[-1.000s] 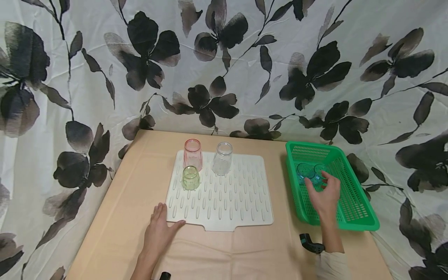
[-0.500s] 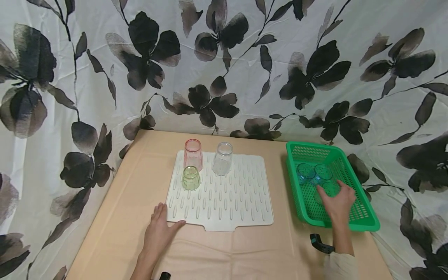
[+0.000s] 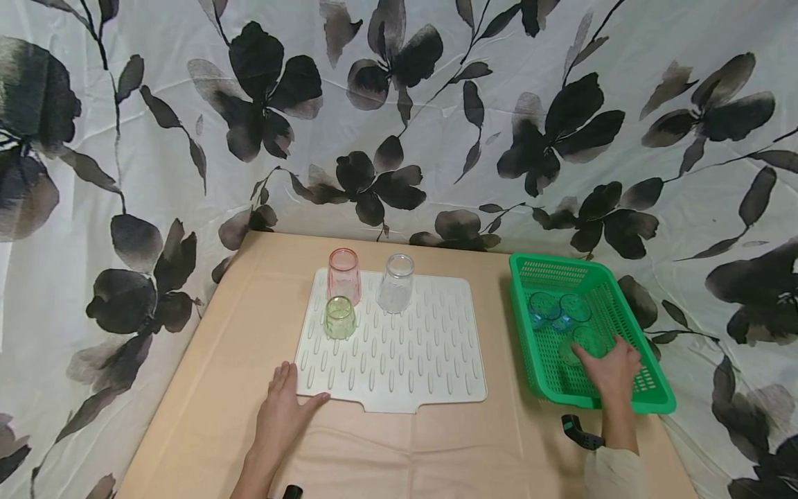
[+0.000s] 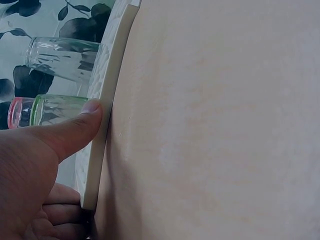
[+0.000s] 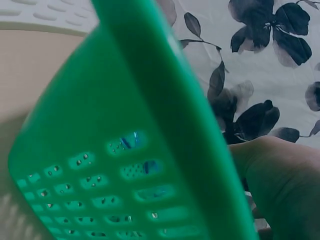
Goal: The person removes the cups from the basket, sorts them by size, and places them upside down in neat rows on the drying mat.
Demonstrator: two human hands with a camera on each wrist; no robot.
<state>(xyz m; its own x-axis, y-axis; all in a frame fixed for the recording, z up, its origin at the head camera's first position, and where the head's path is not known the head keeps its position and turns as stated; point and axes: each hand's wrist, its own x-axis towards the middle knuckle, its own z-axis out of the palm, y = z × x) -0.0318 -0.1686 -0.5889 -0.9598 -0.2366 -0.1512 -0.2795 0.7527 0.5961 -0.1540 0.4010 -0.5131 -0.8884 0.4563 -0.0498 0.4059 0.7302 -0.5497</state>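
Observation:
My left hand (image 3: pixel 282 409) rests at the near left corner of a white ribbed drying board (image 3: pixel 430 374), thumb along its front edge. In the left wrist view, that thumb (image 4: pixel 75 132) lies on the board's edge. On the board stand a pink glass (image 3: pixel 344 277), a clear glass (image 3: pixel 395 284) and a small green glass (image 3: pixel 339 319). My right hand (image 3: pixel 614 371) is inside a green basket (image 3: pixel 648 398), thumb and fingers spread about a greenish glass (image 3: pixel 588 339). Whether they grip it cannot be told; the basket wall (image 5: pixel 165 115) hides the fingertips in the right wrist view.
Two blue glasses (image 3: pixel 544 306) stand farther back in the basket. A beige cloth (image 3: pixel 411 450) covers the table, and a floral curtain (image 3: pixel 461 138) hangs behind it.
My right hand has moved from above the blue glasses toward the near right of the basket, to the greenish glass. The left hand and the glasses on the board have stayed in place.

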